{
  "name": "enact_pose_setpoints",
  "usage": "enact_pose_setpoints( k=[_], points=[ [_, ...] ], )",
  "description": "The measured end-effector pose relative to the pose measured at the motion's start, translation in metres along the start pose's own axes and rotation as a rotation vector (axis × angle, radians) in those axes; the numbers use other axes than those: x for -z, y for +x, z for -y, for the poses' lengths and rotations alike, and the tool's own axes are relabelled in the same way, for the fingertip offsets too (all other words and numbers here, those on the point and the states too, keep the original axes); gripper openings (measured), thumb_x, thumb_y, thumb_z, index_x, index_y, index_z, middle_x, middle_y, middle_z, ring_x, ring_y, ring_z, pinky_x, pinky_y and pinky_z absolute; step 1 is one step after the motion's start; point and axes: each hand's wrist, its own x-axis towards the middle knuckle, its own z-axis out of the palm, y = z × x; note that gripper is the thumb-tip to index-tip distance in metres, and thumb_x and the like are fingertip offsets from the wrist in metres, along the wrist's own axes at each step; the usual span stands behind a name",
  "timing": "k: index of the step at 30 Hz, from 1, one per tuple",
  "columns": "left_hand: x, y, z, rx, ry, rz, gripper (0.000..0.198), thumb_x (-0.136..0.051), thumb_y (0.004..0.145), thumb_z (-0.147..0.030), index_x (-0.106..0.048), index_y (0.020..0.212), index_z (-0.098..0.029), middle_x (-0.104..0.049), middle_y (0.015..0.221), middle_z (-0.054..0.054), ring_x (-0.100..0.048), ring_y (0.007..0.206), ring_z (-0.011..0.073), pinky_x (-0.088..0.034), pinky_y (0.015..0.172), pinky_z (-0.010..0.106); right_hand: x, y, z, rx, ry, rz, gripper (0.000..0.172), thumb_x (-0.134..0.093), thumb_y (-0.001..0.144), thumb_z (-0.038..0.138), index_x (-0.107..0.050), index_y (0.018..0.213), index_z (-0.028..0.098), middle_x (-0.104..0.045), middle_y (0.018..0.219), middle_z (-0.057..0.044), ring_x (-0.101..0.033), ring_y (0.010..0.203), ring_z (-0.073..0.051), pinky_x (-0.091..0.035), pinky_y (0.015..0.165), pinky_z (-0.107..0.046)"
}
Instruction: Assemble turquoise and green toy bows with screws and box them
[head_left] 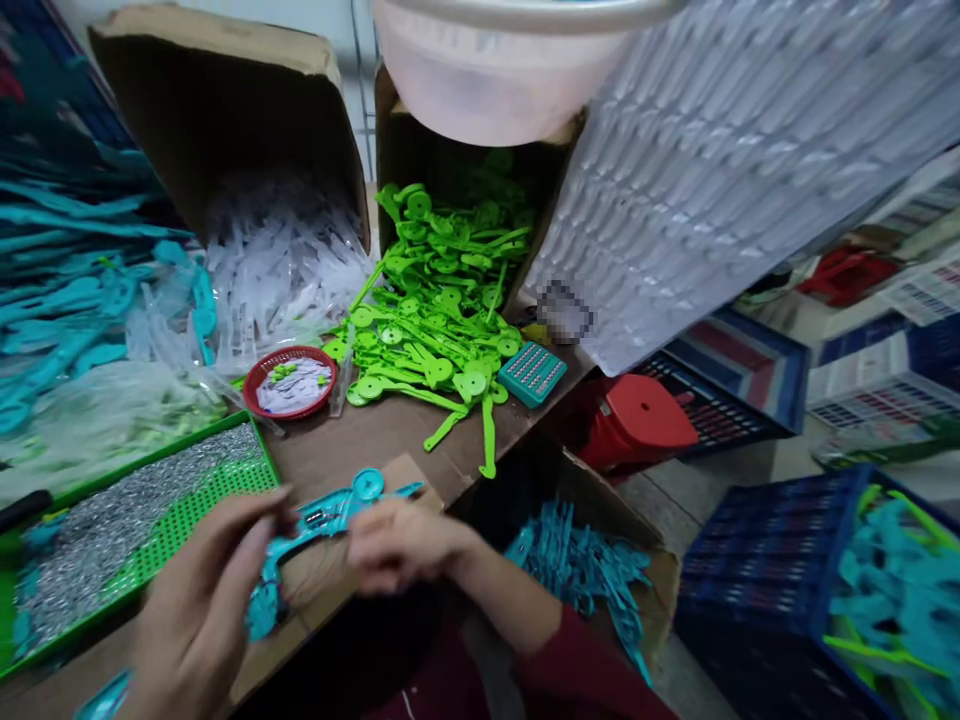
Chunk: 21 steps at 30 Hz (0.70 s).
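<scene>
Fingers (240, 520) of the left hand (191, 610) are pointing toward the upper right from the lower left of the frame, with only a narrow gap showing between them and the thumb; blur is hiding the tips, so whether they are gripping anything cannot be told. The right hand (409, 545) is curling at the lower centre, fingers drawn in, and whether it is holding something cannot be told either. Between the hands, a long turquoise plastic piece with a round disc end (341, 508) is lying aslant over the brown work surface (390, 430), partly overlapped by the right hand.

At the lower left, a green perforated plastic tray (217, 508) is holding small silvery metal bits (142, 530). Above the piece, a round red plastic basket (300, 409) is containing white and lime bits (292, 388). Lime-green plastic parts with round discs (435, 320) are spilling forward at the centre, with a small teal rectangular block (532, 373) sitting just beside them on the right.
</scene>
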Motion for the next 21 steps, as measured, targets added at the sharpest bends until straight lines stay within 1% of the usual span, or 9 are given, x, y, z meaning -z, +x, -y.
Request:
enact_pose_setpoints(
  k=[2,4,7,9,11,14,16,18,21],
  points=[
    [-0.038,0.067,-0.018,-0.017,-0.079,0.232,0.043,-0.043,0.099,-0.023,-0.053,0.141,-0.027,-0.071,0.116,0.007,-0.071,0.093,0.0233,-0.061,0.079,0.036,-0.025,0.013,-0.032,-0.191,-0.04,0.462,0.033,-0.086,0.061,0.048,-0.063,0.058,0.024,-0.058,0.047,0.01,-0.054,0.041,-0.01,-0.045,0.046,-0.02],
    [-0.089,0.127,-0.028,-0.1,0.054,0.426,0.042,-0.052,0.096,-0.02,-0.055,0.138,-0.02,-0.064,0.126,0.014,-0.066,0.111,0.0272,-0.055,0.095,0.042,-0.038,0.016,-0.06,-0.361,-0.161,0.627,0.032,-0.092,0.048,0.039,-0.066,0.065,0.031,-0.065,0.054,0.016,-0.066,0.052,-0.012,-0.049,0.054,-0.018],
    [-0.152,0.187,-0.031,-0.115,0.069,0.448,0.034,-0.065,0.082,-0.006,-0.067,0.114,-0.017,-0.067,0.113,0.014,-0.063,0.114,0.0306,-0.052,0.096,0.042,-0.035,0.005,-0.08,-0.453,-0.302,0.45,0.039,-0.093,0.039,0.031,-0.064,0.065,0.037,-0.065,0.057,0.021,-0.067,0.054,-0.012,-0.048,0.054,-0.018],
    [-0.168,0.206,-0.027,-0.1,0.042,0.412,0.026,-0.063,0.079,-0.001,-0.069,0.099,-0.016,-0.067,0.098,0.011,-0.067,0.099,0.0269,-0.053,0.087,0.037,-0.028,-0.012,-0.075,-0.463,-0.269,0.184,0.04,-0.092,0.035,0.036,-0.065,0.063,0.036,-0.061,0.052,0.018,-0.06,0.043,-0.013,-0.045,0.045,-0.02],
    [-0.161,0.212,-0.021,-0.071,0.004,0.333,0.023,-0.059,0.079,0.0,-0.068,0.092,-0.016,-0.066,0.092,0.009,-0.067,0.088,0.0234,-0.052,0.083,0.035,-0.024,-0.033,-0.061,-0.449,-0.173,-0.152,0.038,-0.087,0.045,0.053,-0.067,0.071,0.033,-0.055,0.047,0.013,-0.049,0.034,-0.01,-0.037,0.036,-0.02],
    [-0.121,0.203,-0.012,0.022,-0.054,0.113,0.02,-0.054,0.085,-0.006,-0.066,0.098,-0.016,-0.065,0.102,0.011,-0.064,0.099,0.0246,-0.05,0.092,0.037,-0.019,-0.054,-0.031,-0.342,-0.055,-0.522,0.042,-0.069,0.071,0.065,-0.064,0.085,0.025,-0.04,0.05,0.012,-0.03,0.035,-0.003,-0.021,0.034,-0.014],
    [-0.091,0.182,-0.013,0.112,-0.078,-0.054,0.019,-0.05,0.093,-0.018,-0.064,0.106,-0.015,-0.064,0.108,0.012,-0.061,0.108,0.0262,-0.049,0.097,0.04,-0.014,-0.055,-0.012,-0.235,0.031,-0.612,0.041,-0.067,0.076,0.06,-0.059,0.087,0.021,-0.034,0.055,0.013,-0.02,0.04,-0.001,-0.011,0.036,-0.013],
    [-0.069,0.145,-0.023,0.235,-0.221,-0.166,0.024,-0.046,0.098,-0.032,-0.062,0.108,-0.016,-0.064,0.098,0.009,-0.064,0.097,0.0229,-0.053,0.087,0.036,-0.009,-0.046,0.005,-0.133,0.155,-0.632,0.041,-0.069,0.074,0.056,-0.059,0.089,0.018,-0.032,0.057,0.013,-0.014,0.041,-0.001,-0.004,0.037,-0.015],
    [-0.054,0.075,-0.047,0.537,-0.775,-0.237,0.03,-0.065,0.088,-0.043,-0.06,0.107,-0.02,-0.062,0.083,0.0,-0.063,0.071,0.0151,-0.054,0.069,0.028,-0.009,-0.024,0.021,0.015,0.307,-0.625,0.046,-0.07,0.072,0.06,-0.059,0.093,0.02,-0.032,0.055,0.014,-0.01,0.04,-0.001,-0.003,0.035,-0.017]
  ],
)
